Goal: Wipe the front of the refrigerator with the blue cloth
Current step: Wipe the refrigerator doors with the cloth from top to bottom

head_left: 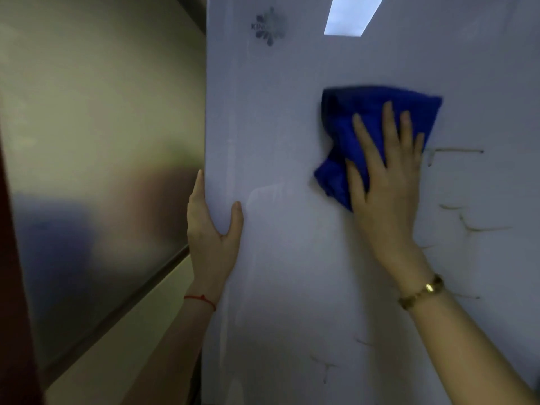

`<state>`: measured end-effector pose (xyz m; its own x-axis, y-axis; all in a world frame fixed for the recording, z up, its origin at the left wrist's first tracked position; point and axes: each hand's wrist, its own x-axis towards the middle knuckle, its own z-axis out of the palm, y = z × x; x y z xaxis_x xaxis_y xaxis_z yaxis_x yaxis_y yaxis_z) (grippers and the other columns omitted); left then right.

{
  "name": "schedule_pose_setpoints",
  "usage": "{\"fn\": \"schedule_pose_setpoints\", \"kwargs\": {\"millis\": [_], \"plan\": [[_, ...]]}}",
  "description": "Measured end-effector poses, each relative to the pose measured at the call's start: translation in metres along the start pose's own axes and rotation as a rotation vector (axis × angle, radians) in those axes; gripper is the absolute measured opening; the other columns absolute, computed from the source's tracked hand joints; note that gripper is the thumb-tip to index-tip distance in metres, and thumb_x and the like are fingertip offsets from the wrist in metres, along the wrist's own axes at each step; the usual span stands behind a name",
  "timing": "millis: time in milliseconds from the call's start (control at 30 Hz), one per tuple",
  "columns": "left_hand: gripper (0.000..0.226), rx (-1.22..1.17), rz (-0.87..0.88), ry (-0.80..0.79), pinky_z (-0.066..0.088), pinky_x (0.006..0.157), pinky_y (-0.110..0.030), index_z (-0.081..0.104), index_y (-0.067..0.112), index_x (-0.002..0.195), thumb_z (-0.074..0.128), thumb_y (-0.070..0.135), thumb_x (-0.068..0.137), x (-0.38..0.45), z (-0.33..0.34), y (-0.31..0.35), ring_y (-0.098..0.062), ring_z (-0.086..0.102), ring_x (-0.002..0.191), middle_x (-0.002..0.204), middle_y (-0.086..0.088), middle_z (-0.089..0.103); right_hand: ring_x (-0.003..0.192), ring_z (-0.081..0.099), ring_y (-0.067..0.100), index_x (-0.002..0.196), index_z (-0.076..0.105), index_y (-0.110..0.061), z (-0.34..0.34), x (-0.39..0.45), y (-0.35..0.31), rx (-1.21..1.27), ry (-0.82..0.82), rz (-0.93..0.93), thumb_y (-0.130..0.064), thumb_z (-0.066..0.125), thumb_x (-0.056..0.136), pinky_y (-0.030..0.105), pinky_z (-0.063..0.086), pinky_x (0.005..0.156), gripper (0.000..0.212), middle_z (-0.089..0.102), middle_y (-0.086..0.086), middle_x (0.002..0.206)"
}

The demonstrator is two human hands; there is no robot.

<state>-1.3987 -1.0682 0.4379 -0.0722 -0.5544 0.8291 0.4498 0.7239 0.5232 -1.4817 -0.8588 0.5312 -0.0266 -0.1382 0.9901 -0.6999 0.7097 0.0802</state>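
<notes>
The refrigerator front [292, 258] is a pale, glossy panel that fills the middle and right of the view. A crumpled blue cloth [362, 121] lies flat against it at upper right. My right hand [385, 182] presses on the cloth with fingers spread, covering its lower right part. My left hand [210, 229] grips the refrigerator's left edge, thumb on the front and fingers around the side. Thin dark marks [455, 152] streak the panel to the right of the cloth and lower down.
A grey snowflake logo [270, 26] sits near the top of the panel, and a ceiling light's reflection [350, 14] shows beside it. To the left stands a brushed metal surface [96, 141] with a dark frame [14, 287] at the far left.
</notes>
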Motion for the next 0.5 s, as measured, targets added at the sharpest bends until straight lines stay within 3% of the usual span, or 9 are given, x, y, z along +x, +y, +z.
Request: {"fn": "schedule_pose_setpoints", "kwargs": {"millis": [100,233,333,433,500], "plan": [[0.073,-0.013,-0.019,-0.004,0.034,0.113,-0.018,0.026,0.015,0.153,0.061,0.035,0.092,-0.002,0.001,0.0,-0.003,0.039,0.138,0.15,0.01,0.038,0.149,0.015,0.032,0.148,0.035,-0.021,0.009,-0.004,-0.017,0.0,-0.038,-0.125,-0.027,0.047,0.099,0.045,0.004,0.124,0.051,0.022,0.011,0.159],[0.075,0.008,-0.023,0.013,0.027,0.109,-0.004,0.025,0.015,0.154,0.061,0.034,0.091,-0.005,0.004,0.001,0.013,0.033,0.133,0.146,0.018,0.034,0.149,0.015,0.024,0.148,0.034,-0.025,0.004,-0.099,-0.001,-0.077,-0.23,-0.323,-0.029,0.052,0.095,0.04,0.008,0.124,0.057,0.022,0.007,0.159],[0.075,0.026,-0.019,0.048,0.022,0.105,0.002,0.025,0.011,0.153,0.062,0.03,0.091,-0.006,0.008,0.004,0.024,0.027,0.129,0.144,0.018,0.032,0.149,0.014,0.026,0.149,0.029,-0.027,-0.015,-0.091,0.034,-0.083,-0.192,-0.183,-0.025,0.047,0.094,0.038,0.004,0.124,0.058,0.018,0.007,0.16],[0.075,0.05,-0.023,0.07,0.023,0.109,-0.002,0.024,0.011,0.154,0.062,0.03,0.092,-0.007,0.01,0.004,0.01,0.031,0.134,0.146,0.016,0.032,0.149,0.013,0.03,0.149,0.031,-0.024,-0.024,-0.021,0.045,-0.044,-0.006,0.07,-0.022,0.042,0.099,0.042,0.004,0.124,0.051,0.019,0.013,0.16],[0.076,0.049,-0.028,0.07,0.024,0.112,-0.006,0.023,0.012,0.154,0.061,0.032,0.092,-0.007,0.012,0.003,0.004,0.032,0.137,0.147,0.015,0.032,0.149,0.013,0.031,0.149,0.033,-0.023,-0.019,0.015,0.034,-0.037,0.057,0.128,-0.027,0.04,0.101,0.044,0.003,0.124,0.049,0.02,0.013,0.16]]}}
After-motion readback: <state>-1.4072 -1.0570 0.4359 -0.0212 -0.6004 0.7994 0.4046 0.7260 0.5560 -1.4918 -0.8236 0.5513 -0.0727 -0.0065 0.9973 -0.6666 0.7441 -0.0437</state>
